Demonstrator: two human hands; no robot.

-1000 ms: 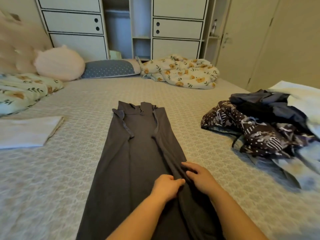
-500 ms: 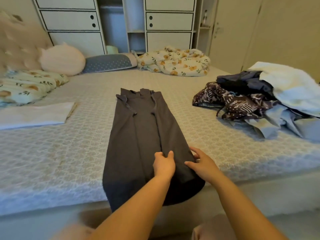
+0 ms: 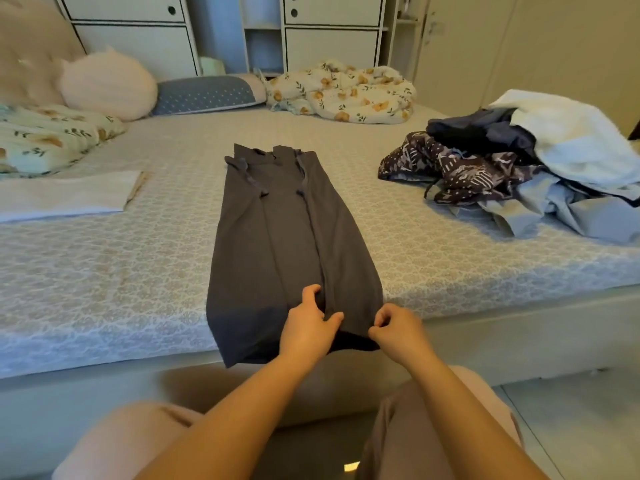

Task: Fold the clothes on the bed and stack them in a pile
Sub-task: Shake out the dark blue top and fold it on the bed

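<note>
Bare bed [image 3: 121, 271] flanks the grey garment [image 3: 277, 237]; clothes heap [image 3: 502, 168] crowds the right, folded cloth [image 3: 65, 195] the left.

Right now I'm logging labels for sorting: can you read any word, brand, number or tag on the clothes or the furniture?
None can be read.
Grey dress: no print or tag shows.
Patterned garment: shapes only, no letters.
Cabinet: plain fronts, no writing.

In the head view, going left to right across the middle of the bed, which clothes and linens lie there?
Folded white cloth → long dark grey garment laid flat → dark patterned garment → heap of navy, pale blue and white clothes.
</note>
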